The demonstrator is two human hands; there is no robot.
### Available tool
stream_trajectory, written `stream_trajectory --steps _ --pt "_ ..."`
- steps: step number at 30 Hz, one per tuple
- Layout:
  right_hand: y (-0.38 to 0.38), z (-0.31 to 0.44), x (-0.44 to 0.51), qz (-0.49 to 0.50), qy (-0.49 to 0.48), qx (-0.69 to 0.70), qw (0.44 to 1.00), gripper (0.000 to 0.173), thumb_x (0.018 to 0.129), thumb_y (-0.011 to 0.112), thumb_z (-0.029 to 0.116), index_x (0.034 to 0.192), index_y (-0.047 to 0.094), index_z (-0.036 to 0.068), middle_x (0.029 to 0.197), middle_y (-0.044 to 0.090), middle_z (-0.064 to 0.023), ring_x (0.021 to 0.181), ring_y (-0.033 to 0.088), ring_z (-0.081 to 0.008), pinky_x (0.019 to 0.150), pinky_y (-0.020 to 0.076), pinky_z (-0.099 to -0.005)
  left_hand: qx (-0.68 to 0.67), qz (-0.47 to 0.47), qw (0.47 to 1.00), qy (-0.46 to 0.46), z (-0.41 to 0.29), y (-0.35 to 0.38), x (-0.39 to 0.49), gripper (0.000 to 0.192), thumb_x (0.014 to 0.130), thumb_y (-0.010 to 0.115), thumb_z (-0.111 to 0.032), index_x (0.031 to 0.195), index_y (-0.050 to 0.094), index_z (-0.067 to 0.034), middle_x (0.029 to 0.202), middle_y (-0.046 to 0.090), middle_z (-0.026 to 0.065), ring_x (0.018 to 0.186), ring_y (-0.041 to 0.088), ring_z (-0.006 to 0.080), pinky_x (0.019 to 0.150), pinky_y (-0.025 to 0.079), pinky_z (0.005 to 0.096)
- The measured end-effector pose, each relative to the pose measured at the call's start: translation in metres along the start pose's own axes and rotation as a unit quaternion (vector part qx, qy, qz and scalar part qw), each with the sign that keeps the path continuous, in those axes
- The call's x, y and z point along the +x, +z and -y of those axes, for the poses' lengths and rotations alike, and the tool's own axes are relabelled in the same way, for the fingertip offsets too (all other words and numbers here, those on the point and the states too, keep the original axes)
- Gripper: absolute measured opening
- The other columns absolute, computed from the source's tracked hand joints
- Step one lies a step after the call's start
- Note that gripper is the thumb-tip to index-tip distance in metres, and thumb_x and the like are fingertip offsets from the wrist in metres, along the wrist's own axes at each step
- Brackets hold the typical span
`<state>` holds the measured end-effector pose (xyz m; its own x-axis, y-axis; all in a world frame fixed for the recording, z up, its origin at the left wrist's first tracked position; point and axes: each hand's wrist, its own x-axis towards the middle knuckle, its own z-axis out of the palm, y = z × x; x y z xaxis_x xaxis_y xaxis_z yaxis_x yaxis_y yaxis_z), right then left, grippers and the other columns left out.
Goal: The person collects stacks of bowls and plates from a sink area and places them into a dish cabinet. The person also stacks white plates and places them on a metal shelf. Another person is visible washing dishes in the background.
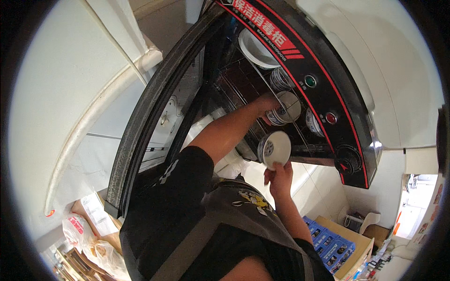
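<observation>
Reaching into the open disinfection cabinet (335, 84), my left hand (268, 107) grips the side of a short stack of white bowls with blue patterns (290, 105) on the wire rack. Part of that hand is hidden behind the bowls and rack wires. My right hand (280, 172) holds one white bowl with a blue pattern (281, 147) by its rim, just below the cabinet opening. This bowl is tilted, its inside facing me. More patterned bowls (280, 80) are stacked behind my left hand, and others (313, 122) stand to the right.
The cabinet's glass door (140, 116) swings out on my left. Large white dishes (256, 49) occupy the far part of the rack. A knob (347, 159) projects from the control panel. At lower right is a blue patterned sheet (328, 246); plastic bags (95, 242) are at lower left.
</observation>
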<state>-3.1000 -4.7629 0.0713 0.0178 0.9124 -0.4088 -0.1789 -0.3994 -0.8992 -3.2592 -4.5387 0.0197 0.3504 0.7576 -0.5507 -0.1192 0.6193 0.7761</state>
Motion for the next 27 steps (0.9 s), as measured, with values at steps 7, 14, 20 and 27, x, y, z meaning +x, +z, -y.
stream_trajectory --steps 7,14,20,27 --pt "-0.027 -0.001 -0.019 0.025 0.087 -0.158 0.983 0.041 0.092 0.049 0.008 0.131 0.043 -0.003 0.078 0.062 -0.0166 0.046 0.057 -0.0194 0.034 0.044 -0.0299 0.005 0.087 0.993 0.075 -0.013 0.042 0.058 0.061 0.093 0.068 -0.035 0.145 0.049 -0.008 0.154 0.039 0.022 0.135 0.044 0.0472 0.088 0.054 0.0675" --pt "-0.042 0.004 -0.015 0.016 0.098 -0.167 0.981 0.035 0.094 0.049 0.008 0.127 0.047 -0.002 0.064 0.06 -0.015 0.038 0.053 -0.0195 0.034 0.0412 -0.0303 0.042 0.102 0.993 0.047 -0.015 0.082 0.101 0.061 0.092 0.068 -0.037 0.144 0.05 -0.01 0.154 0.041 0.0197 0.135 0.045 0.0452 0.088 0.053 0.0676" --pt "-0.045 -0.002 -0.015 -0.006 0.098 -0.178 0.979 0.035 0.092 0.05 0.008 0.125 0.048 -0.003 0.068 0.061 -0.015 0.042 0.055 -0.0197 0.034 0.042 -0.0303 0.046 0.098 0.993 0.046 -0.012 0.083 0.107 0.061 0.091 0.069 -0.04 0.143 0.052 -0.012 0.153 0.043 0.0177 0.135 0.045 0.0435 0.089 0.053 0.0677" --pt "-0.031 0.005 -0.019 0.004 0.096 -0.137 0.986 0.034 0.093 0.048 0.008 0.125 0.046 -0.003 0.067 0.062 -0.0147 0.042 0.055 -0.0183 0.034 0.0414 -0.0286 0.047 0.082 0.994 0.061 -0.011 0.066 0.097 0.061 0.091 0.069 -0.042 0.143 0.053 -0.014 0.152 0.045 0.0154 0.136 0.045 0.0415 0.089 0.052 0.0679"
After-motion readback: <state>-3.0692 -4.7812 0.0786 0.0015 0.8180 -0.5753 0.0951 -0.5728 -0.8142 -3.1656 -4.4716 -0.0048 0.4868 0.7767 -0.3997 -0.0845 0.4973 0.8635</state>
